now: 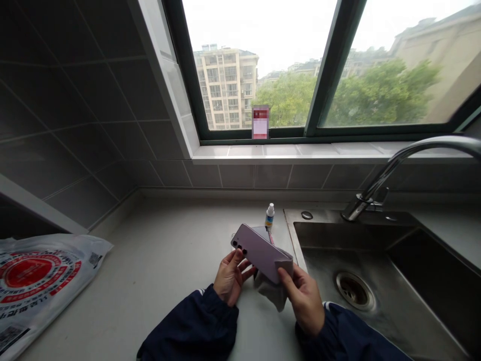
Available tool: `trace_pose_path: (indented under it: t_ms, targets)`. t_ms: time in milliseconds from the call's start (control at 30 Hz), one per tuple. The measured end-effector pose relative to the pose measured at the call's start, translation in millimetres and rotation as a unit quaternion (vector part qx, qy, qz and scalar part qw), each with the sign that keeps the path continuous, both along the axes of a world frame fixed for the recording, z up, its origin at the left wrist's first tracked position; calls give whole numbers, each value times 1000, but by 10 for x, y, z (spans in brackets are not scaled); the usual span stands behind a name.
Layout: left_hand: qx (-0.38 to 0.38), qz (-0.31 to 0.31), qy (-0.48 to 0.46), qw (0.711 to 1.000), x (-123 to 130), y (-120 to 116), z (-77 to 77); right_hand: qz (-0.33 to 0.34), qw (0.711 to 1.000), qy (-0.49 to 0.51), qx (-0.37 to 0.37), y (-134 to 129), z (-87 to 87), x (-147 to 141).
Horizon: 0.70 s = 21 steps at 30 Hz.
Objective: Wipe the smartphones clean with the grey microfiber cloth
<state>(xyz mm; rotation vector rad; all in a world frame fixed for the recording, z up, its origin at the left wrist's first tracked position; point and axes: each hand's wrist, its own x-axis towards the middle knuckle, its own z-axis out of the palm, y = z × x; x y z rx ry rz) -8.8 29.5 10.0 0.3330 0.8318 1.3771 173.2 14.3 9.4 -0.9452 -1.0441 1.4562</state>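
A light purple phone (259, 253) is held tilted above the counter, its back with the camera lenses facing me. My left hand (230, 277) grips its lower left edge near the lenses, thumb on the back. At the other end, my right hand (303, 297) pinches a grey cloth (276, 292) against the phone; the cloth wraps over that end and hangs below it. Behind the phone, a flat item (262, 231) lies partly hidden on the counter. A small white-capped bottle (269, 215) stands just beyond it.
To the right is a steel sink (296, 250) with a drain and a curved chrome faucet (391, 163). A plastic bag (41, 281) with red print lies on the counter (161, 240) at the left. Beyond the counter are a tiled wall, a sill (281, 150) and a window.
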Motion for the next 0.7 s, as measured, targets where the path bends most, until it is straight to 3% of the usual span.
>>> trace_pose_path:
  t_ms: [133,367,533,700]
  targets:
    - [40,-18,1,999,10,-20,-4,37,988,120,-94,85,0,-35]
    - [89,-71,40,993,13,-55,-18,95,963,175,-179,43,130,-74]
    - [173,-136,44,975,-14,-27,-42,148,940,213,-223,43,168,-57]
    - [190,-127,27,973,-10,-12,-121,169,927,227,-246,24,174,-69]
